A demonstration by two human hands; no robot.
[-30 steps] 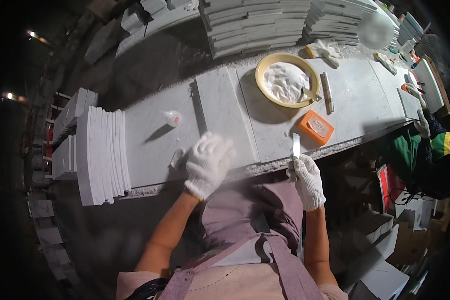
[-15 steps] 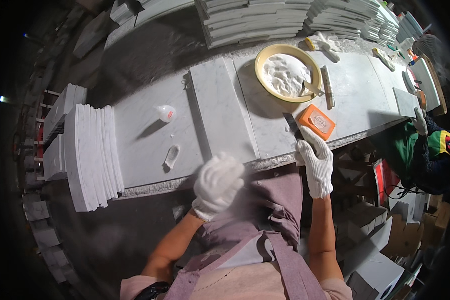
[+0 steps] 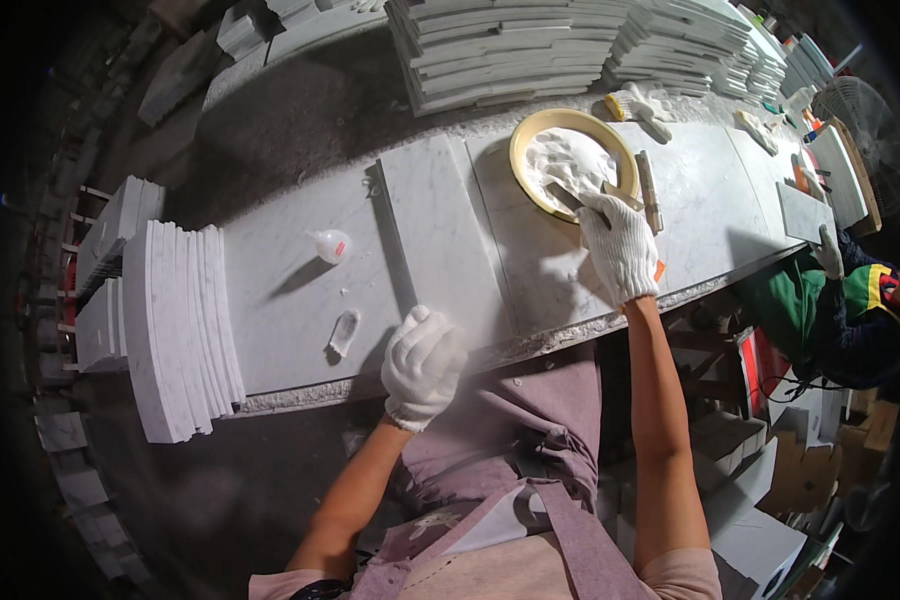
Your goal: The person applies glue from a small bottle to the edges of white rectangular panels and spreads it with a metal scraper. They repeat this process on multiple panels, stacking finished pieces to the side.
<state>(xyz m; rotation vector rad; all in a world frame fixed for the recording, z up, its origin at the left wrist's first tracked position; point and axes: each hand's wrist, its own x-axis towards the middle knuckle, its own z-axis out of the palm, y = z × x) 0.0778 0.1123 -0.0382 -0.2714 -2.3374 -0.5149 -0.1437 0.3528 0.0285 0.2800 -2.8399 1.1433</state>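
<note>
My right hand (image 3: 618, 245), in a white knit glove, is closed on a scraper (image 3: 564, 196) with a flat dark blade. The blade reaches over the near rim of a yellow basin (image 3: 519, 165) of white powder (image 3: 568, 160). Another scraper (image 3: 625, 196) rests at the basin's right rim, partly behind my fingers. An orange block (image 3: 659, 271) is mostly hidden by that hand. My left hand (image 3: 422, 365), gloved too, is closed in front of the bench edge; its contents, if any, are hidden. Beyond it lies a long marble strip (image 3: 440, 225) on the marble bench top (image 3: 290, 300).
A small clear squeeze bottle (image 3: 332, 246) and a clear plastic piece (image 3: 344, 332) lie to the left. Upright marble slabs (image 3: 182, 330) stand at the bench's left end. Stacked slabs (image 3: 500, 50) and gloves (image 3: 642, 105) are behind. A co-worker's gloved hand (image 3: 828, 252) holds a tile at right.
My right hand has moved up and forward with the scraper, from beside the orange block to the basin, now covering most of the block. My left hand has shifted slightly down and stays closed.
</note>
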